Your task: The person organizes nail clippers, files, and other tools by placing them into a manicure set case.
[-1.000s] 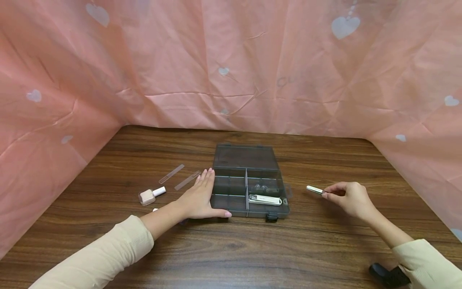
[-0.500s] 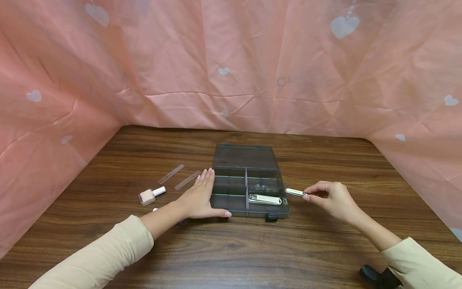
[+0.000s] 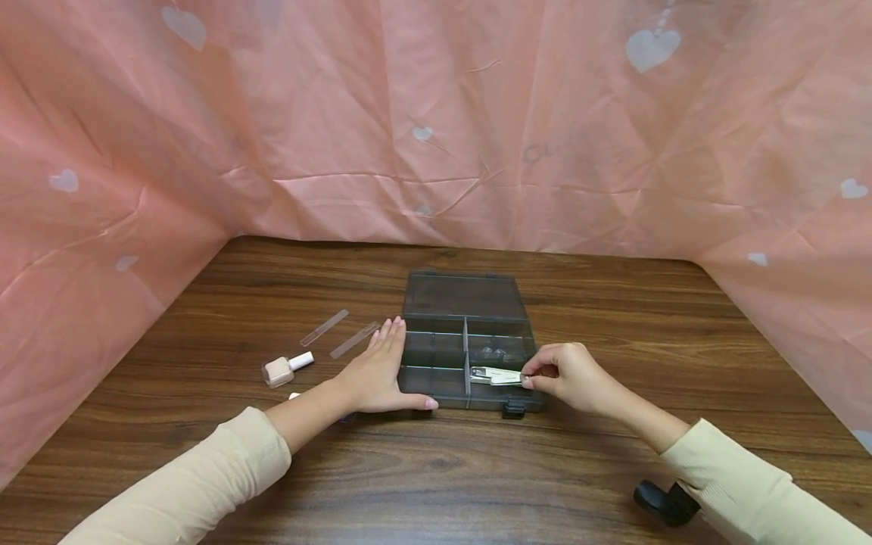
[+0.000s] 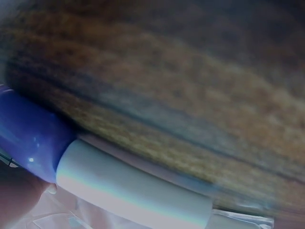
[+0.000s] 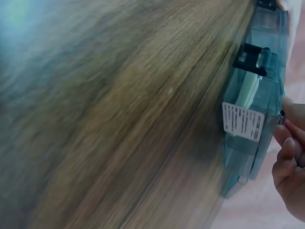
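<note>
"Where is the small nail clipper?"

"The right hand (image 3: 568,375) pinches its end between thumb and fingertips. The small nail clipper (image 3: 509,378) is over a larger nail clipper (image 3: 481,372), which lies in the front right compartment of a smoky gray box (image 3: 432,382); I can't tell whether the clippers touch."

"And the left hand (image 3: 378,375)?"

"Its straight fingers lie together against the box's left side, the thumb spread along the front edge."

"What else is around?"

"On the wooden table (image 3: 436,484), to the left, are two clear strips (image 3: 324,328) and a pale polish bottle (image 3: 278,372). The left wrist view shows a purple bottle (image 4: 33,136), its white cap (image 4: 133,183) up close."
</note>
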Tool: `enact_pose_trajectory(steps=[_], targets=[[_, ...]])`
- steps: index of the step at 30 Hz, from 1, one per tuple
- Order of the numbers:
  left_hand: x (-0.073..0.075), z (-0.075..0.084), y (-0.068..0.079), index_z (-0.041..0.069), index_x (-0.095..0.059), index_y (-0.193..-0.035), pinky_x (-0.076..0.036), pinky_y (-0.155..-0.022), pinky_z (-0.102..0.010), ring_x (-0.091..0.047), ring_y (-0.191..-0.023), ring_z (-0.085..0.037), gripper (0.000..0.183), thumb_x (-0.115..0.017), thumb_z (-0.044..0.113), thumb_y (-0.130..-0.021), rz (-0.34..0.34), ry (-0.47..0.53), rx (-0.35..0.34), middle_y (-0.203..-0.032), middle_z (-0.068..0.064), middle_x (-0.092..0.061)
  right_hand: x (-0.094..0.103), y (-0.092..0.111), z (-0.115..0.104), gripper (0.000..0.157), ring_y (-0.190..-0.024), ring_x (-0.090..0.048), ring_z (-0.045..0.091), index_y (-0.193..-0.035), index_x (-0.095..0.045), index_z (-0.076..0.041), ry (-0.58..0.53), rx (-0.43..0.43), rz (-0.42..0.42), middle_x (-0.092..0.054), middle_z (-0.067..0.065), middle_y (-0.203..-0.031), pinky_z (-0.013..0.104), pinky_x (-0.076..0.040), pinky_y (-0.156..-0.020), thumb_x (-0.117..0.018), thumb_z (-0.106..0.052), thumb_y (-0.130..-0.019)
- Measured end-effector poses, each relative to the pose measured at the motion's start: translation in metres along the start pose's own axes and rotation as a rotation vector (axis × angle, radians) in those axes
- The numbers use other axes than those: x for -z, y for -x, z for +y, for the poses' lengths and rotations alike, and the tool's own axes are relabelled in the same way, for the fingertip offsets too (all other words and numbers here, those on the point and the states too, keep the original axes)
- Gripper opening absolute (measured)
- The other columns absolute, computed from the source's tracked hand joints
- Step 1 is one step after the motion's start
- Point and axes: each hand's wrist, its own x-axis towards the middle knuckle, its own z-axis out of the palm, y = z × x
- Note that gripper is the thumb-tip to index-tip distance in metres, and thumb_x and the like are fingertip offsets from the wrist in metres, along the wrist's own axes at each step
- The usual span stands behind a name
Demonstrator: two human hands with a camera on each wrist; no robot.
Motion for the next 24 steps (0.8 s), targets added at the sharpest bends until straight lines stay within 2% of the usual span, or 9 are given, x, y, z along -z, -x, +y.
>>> enact_pose_trajectory(steps=[4, 9, 14, 17, 20, 24], targets=[[0.000, 0.000, 0.000, -0.004, 0.002, -0.146, -0.005, -0.118, -0.043, 0.005, -0.144, -0.032, 0.126, -0.059, 0.074, -0.069, 0.002, 0.000, 0.004, -0.154, -0.021, 0.004, -0.003, -0.008, -0.005, 0.005, -0.060, -0.044, -0.002, -0.077, -0.073, -0.008, 0.082, 0.028, -0.084, -0.066, -0.004, -0.074, 0.018, -0.038, -0.053, -0.072, -0.013, -0.078], [0.000, 0.000, 0.001, -0.004, 0.002, -0.146, -0.005, -0.118, -0.043, 0.005, -0.144, -0.032, 0.126, -0.058, 0.075, -0.069, 0.004, 0.001, 0.003, -0.155, -0.021, 0.004, -0.007, -0.014, -0.007, 0.006, -0.072, -0.060, 0.006, -0.075, -0.073, -0.011, 0.152, 0.065, -0.129, -0.068, -0.007, -0.076, 0.022, -0.044, -0.062, -0.074, -0.016, -0.077], [0.000, 0.000, 0.000, -0.004, 0.002, -0.146, -0.006, -0.118, -0.043, 0.005, -0.144, -0.032, 0.127, -0.058, 0.076, -0.068, 0.007, 0.002, 0.004, -0.155, -0.021, 0.004, -0.007, -0.015, -0.008, 0.005, -0.076, -0.064, 0.011, -0.077, -0.074, -0.011, 0.163, 0.065, -0.152, -0.069, -0.005, -0.078, 0.025, -0.048, -0.065, -0.073, -0.015, -0.078], [0.000, 0.000, 0.000, -0.004, 0.002, -0.146, -0.006, -0.118, -0.043, 0.004, -0.144, -0.032, 0.127, -0.058, 0.076, -0.068, 0.008, -0.001, 0.003, -0.155, -0.021, 0.004, -0.004, -0.015, -0.008, 0.004, -0.072, -0.060, 0.006, -0.080, -0.074, -0.009, 0.128, 0.053, -0.159, -0.070, -0.002, -0.080, 0.022, -0.047, -0.061, -0.071, -0.011, -0.079], [0.001, 0.000, 0.000, -0.004, 0.002, -0.147, -0.006, -0.118, -0.043, 0.004, -0.144, -0.032, 0.127, -0.058, 0.076, -0.068, 0.006, -0.001, 0.002, -0.155, -0.021, 0.004, 0.000, -0.016, -0.007, 0.005, -0.064, -0.051, -0.001, -0.083, -0.074, -0.006, 0.060, 0.041, -0.112, -0.069, 0.000, -0.080, 0.019, -0.043, -0.055, -0.070, -0.007, -0.080], [0.000, 0.000, 0.000, -0.004, 0.001, -0.146, -0.006, -0.118, -0.043, 0.004, -0.144, -0.033, 0.127, -0.059, 0.075, -0.068, 0.008, 0.001, 0.001, -0.155, -0.021, 0.003, 0.000, -0.016, -0.005, 0.006, -0.061, -0.045, -0.001, -0.085, -0.073, -0.003, 0.030, 0.080, 0.083, -0.067, 0.001, -0.078, 0.019, -0.042, -0.052, -0.069, -0.005, -0.080]])
